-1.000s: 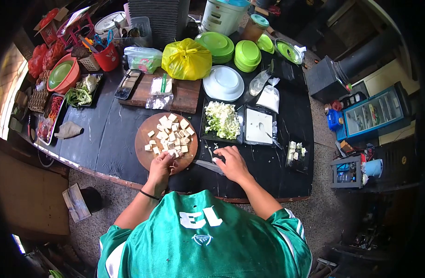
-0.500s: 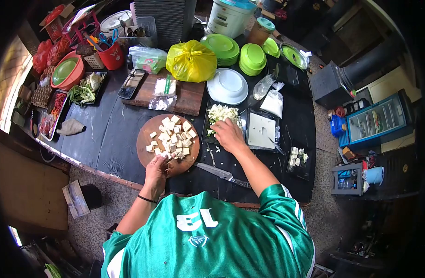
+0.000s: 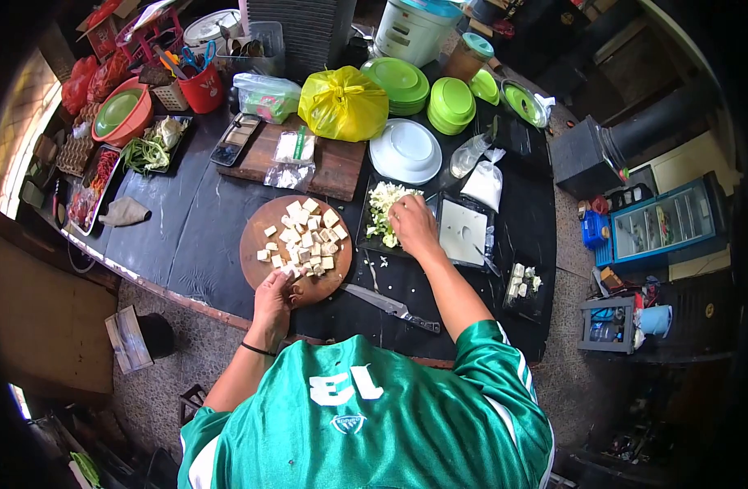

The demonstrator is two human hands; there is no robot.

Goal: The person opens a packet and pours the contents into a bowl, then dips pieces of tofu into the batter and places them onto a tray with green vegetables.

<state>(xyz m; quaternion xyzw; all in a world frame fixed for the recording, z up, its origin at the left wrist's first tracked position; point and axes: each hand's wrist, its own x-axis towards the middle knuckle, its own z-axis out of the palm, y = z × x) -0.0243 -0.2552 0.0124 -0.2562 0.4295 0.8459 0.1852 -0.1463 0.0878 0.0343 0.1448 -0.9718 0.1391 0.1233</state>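
A round wooden cutting board carries many pale, brown-edged cubes that look like tofu. My left hand is closed at its near edge, fingers over the rim beside the lowest cubes. To the right, chopped white and green vegetables fill a black tray. Over that tray's right side is my right hand, fingers curled down; whatever they hold is hidden. A large knife lies on the table between my arms, blade toward the board.
A white-filled tray with a utensil is right of my right hand; a smaller tray of white pieces lies farther right. Behind are white plates, a yellow bag, green dishes and a wooden block.
My right hand has shifted right across the vegetable tray, uncovering more of the chopped pieces. My left hand stays at the board's edge. The whole view has tilted slightly.
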